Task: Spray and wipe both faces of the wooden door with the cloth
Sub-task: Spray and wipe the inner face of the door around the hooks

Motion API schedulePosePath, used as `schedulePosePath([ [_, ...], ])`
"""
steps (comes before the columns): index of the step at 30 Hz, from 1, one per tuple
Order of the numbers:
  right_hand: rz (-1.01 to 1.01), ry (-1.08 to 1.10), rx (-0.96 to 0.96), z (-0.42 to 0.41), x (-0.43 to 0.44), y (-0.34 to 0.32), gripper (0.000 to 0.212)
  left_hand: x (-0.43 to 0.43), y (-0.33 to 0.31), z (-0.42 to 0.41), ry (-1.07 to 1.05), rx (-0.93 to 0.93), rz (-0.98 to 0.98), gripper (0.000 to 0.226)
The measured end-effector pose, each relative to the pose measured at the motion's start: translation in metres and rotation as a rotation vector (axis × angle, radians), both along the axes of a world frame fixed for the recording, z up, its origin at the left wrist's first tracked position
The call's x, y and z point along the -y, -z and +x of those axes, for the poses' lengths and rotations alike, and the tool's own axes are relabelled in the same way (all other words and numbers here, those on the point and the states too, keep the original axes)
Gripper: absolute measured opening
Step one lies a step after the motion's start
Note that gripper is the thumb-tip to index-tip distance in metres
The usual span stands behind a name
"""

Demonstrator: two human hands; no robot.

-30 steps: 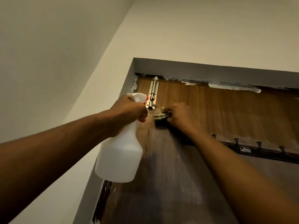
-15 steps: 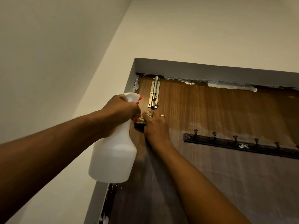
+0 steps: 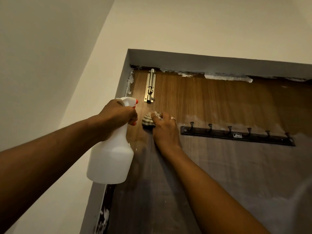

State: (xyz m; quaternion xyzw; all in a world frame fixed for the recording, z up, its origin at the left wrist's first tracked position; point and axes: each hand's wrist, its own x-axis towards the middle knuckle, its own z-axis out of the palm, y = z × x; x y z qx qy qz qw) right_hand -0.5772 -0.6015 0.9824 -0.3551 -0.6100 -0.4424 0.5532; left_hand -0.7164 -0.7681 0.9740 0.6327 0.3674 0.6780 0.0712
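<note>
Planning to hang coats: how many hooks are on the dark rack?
6 dark metal hooks, evenly spaced left to right along the dark rack on the brown wooden door; none looks hidden.

The cloth lies on the door, below the bolt, left of the hook rail.

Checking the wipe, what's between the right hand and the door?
A bunched striped cloth, held by the right hand against the wooden door, as the head view shows.
</note>
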Motion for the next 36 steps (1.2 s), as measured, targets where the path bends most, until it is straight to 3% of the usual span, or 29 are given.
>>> schedulePosePath([
  [2,-0.024,-0.008,-0.027,-0.02,0.004,-0.006,0.055,-0.004,-0.001,0.004,-0.001,-0.004,0.002,0.031],
  [5,-0.038,-0.048,0.104,-0.032,0.006,0.018,0.044,-0.013,0.002,0.006,0.008,0.034,-0.02,0.03],
  [8,-0.003,0.009,0.225,0.0,0.008,0.056,0.045,-0.02,0.013,0.01,0.053,0.017,-0.069,0.031],
  [13,-0.122,0.26,-0.046,0.044,0.026,0.028,0.045,-0.021,0.03,0.015,0.079,-0.027,-0.139,0.061],
  [17,-0.225,0.321,-0.181,0.023,0.032,-0.025,0.036,-0.02,0.029,0.018,0.093,-0.008,-0.128,0.052],
  [19,-0.262,0.325,-0.224,0.026,0.035,-0.046,0.037,-0.02,0.03,0.015,0.093,0.001,-0.126,0.062],
  [22,-0.253,0.343,-0.224,0.024,0.032,-0.041,0.038,-0.018,0.032,0.011,0.124,-0.011,-0.113,0.059],
  [25,-0.26,0.35,-0.156,0.012,0.025,0.005,0.04,-0.018,0.033,0.011,0.136,0.0,-0.072,0.032],
  [29,-0.236,0.409,-0.01,0.023,0.035,0.033,0.032,-0.023,0.031,0.025,0.116,-0.013,-0.075,0.028],
  [32,-0.147,0.417,0.148,0.032,0.052,0.009,0.022,-0.028,0.027,0.038,0.09,-0.027,-0.084,0.031],
  [36,-0.11,0.346,0.389,0.05,0.062,-0.058,0.026,-0.034,0.016,0.05,0.116,-0.018,-0.062,0.042],
])
